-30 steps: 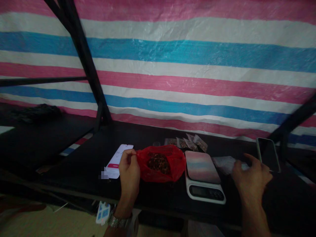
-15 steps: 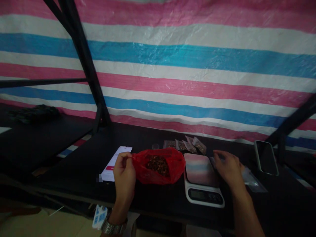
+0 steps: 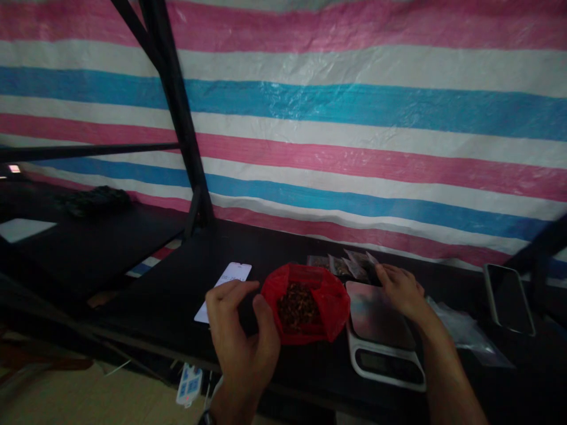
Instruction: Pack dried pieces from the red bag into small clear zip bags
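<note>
A red plastic bag (image 3: 330, 313) stands with its mouth open, brown dried flakes (image 3: 297, 307) inside. My left hand (image 3: 243, 330) is at its left side, thumb and forefinger spread apart with nothing between them. Just right of the bag lies a white kitchen scale (image 3: 381, 321) with a bare metal plate. Behind the scale, my right hand (image 3: 401, 289) has its fingers closed at the rightmost small clear sachet (image 3: 371, 258); the thumb is hidden. Other filled sachets (image 3: 339, 265) lie in a row to its left.
A lit phone (image 3: 234, 273) lies left of the red bag, partly behind my left hand. Clear plastic bags (image 3: 465, 327) and a dark-screened phone (image 3: 509, 298) are at the right. Black frame posts (image 3: 179, 112) and a striped sheet (image 3: 354, 106) stand behind the black table (image 3: 177, 301).
My left hand has let go of the red bag's edge and opened. My right hand has moved left, from beside the scale to the rightmost sachet. The view has shifted slightly.
</note>
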`<act>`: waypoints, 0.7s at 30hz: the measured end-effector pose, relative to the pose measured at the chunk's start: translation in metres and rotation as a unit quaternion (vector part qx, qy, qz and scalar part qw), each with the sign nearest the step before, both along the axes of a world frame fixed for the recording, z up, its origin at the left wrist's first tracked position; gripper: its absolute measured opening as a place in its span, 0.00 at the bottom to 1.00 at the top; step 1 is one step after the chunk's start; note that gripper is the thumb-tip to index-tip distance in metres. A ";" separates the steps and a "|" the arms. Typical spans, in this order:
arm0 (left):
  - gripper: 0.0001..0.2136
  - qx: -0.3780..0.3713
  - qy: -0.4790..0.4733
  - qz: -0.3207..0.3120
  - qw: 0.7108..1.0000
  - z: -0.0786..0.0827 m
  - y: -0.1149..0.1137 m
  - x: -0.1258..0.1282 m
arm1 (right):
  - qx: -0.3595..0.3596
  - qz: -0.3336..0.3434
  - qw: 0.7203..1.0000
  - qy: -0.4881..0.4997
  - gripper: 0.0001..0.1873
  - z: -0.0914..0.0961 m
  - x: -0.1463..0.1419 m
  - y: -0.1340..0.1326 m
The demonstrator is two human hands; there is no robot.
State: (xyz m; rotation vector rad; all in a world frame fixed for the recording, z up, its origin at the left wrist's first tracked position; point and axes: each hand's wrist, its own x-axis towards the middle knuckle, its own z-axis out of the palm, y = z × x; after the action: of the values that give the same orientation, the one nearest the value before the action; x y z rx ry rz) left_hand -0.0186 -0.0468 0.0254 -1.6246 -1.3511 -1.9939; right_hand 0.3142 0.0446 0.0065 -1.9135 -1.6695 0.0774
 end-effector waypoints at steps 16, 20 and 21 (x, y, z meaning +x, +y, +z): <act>0.25 -0.480 -0.339 -0.517 0.622 0.009 0.007 0.051 | 0.010 0.285 0.958 0.040 0.20 0.082 -0.098 -0.154; 0.22 -0.470 -0.360 -0.540 0.598 0.015 0.004 0.052 | 0.053 0.282 0.956 0.066 0.19 0.084 -0.086 -0.152; 0.21 -0.461 -0.361 -0.540 0.605 0.016 0.004 0.053 | 0.060 0.283 0.954 0.077 0.19 0.085 -0.085 -0.151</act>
State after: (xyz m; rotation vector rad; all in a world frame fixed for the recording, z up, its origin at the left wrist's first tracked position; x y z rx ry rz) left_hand 0.0348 -0.0430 0.0418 -2.6908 -2.2964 -3.1662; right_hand 0.2289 -0.1066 0.0912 -1.2569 -2.0087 0.3315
